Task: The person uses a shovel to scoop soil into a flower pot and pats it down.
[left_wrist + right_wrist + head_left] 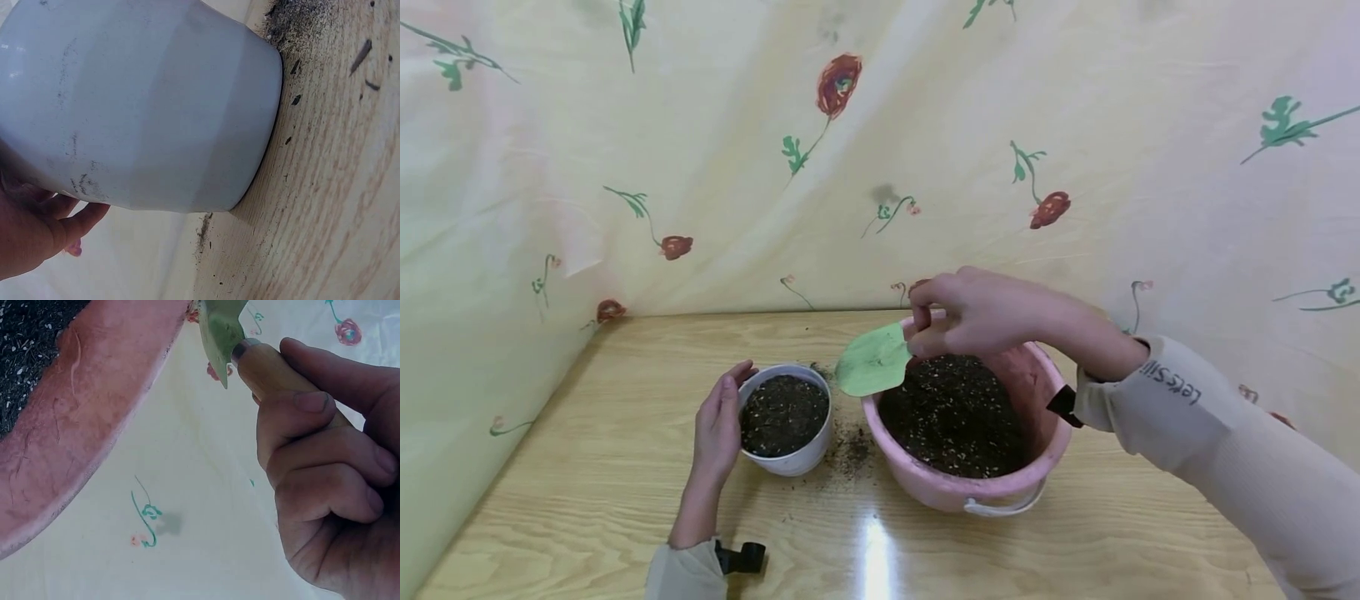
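Note:
My right hand [981, 312] holds a small garden trowel by its wooden handle [275, 372], fingers curled round it. The trowel's light green blade [872, 362] hangs over the left rim of a pink bucket [947, 487], pointing left. Dark soil with pale specks [958, 417] lies in the bucket. To the left stands a white flowerpot [797, 458], upright and filled with dark soil [784, 415] to just below the rim. Against the pot's left side rests my left hand [718, 425], its fingers extended along the wall. Dark smudges mark the pot's outside in the left wrist view.
Spilled soil [852, 450] lies on the wooden table [587, 467] between pot and bucket. The bucket's white handle [1007, 505] hangs at its front. A flower-patterned cloth [730, 167] rises behind the table and along its left side.

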A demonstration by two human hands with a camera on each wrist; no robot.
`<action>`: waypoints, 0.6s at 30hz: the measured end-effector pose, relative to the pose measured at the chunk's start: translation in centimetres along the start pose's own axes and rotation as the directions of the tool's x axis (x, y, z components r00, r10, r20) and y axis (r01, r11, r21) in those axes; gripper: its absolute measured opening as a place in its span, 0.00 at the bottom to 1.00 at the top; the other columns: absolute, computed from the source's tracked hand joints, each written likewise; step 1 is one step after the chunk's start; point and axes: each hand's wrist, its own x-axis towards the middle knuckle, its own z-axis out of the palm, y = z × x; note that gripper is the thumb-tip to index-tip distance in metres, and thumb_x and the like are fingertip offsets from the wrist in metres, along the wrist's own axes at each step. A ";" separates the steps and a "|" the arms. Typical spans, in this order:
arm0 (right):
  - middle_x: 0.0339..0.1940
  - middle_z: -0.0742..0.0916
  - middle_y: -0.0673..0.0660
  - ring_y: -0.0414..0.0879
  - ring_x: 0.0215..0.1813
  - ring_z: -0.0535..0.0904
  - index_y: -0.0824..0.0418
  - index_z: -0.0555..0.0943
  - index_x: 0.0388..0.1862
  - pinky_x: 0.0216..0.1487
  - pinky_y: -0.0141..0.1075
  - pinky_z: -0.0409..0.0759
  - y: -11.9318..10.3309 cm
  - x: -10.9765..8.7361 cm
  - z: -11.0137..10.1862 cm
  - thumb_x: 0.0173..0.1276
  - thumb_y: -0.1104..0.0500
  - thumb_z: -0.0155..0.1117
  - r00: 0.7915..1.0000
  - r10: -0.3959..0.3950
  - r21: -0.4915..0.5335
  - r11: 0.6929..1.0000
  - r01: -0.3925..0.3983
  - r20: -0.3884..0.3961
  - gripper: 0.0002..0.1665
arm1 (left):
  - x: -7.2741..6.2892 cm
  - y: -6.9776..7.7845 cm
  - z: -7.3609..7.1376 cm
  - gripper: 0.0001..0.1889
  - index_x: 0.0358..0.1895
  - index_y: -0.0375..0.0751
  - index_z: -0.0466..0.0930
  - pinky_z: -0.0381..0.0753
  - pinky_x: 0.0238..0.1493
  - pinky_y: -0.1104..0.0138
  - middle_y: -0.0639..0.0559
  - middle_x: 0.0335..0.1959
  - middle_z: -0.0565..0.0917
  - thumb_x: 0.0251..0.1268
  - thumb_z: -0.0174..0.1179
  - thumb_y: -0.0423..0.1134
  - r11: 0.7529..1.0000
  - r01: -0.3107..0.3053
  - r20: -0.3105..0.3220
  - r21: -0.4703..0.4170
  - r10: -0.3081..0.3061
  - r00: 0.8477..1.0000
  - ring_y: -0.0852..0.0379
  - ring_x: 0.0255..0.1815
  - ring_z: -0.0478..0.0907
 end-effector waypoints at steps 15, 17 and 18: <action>0.26 0.82 0.47 0.40 0.25 0.72 0.54 0.79 0.32 0.30 0.36 0.72 -0.8 0.9 0.7 0.66 0.54 0.63 1.000 -0.021 0.026 0.999 0.022 -0.008 0.06 | 0.1 -0.1 -0.2 0.27 0.65 0.35 0.70 0.62 0.67 0.71 0.38 0.60 0.77 0.81 0.31 0.49 1.000 0.001 -0.009 0.019 -0.001 1.000 0.49 0.65 0.70; 0.29 0.84 0.47 0.40 0.26 0.74 0.54 0.79 0.33 0.32 0.36 0.74 -0.7 0.6 0.7 0.66 0.54 0.63 0.999 -0.035 0.032 0.999 0.035 -0.023 0.06 | 0.1 0.2 -0.3 0.26 0.65 0.35 0.71 0.64 0.65 0.71 0.39 0.59 0.78 0.81 0.32 0.49 0.999 -0.009 -0.027 0.032 0.010 1.000 0.49 0.63 0.71; 0.32 0.85 0.46 0.40 0.27 0.75 0.54 0.79 0.33 0.33 0.36 0.74 -0.6 0.5 0.7 0.67 0.54 0.63 0.999 -0.042 0.035 0.998 0.043 -0.032 0.06 | 0.0 0.3 -0.4 0.26 0.64 0.36 0.71 0.66 0.63 0.70 0.40 0.59 0.78 0.81 0.32 0.48 0.999 -0.015 -0.037 0.039 0.016 0.999 0.49 0.62 0.72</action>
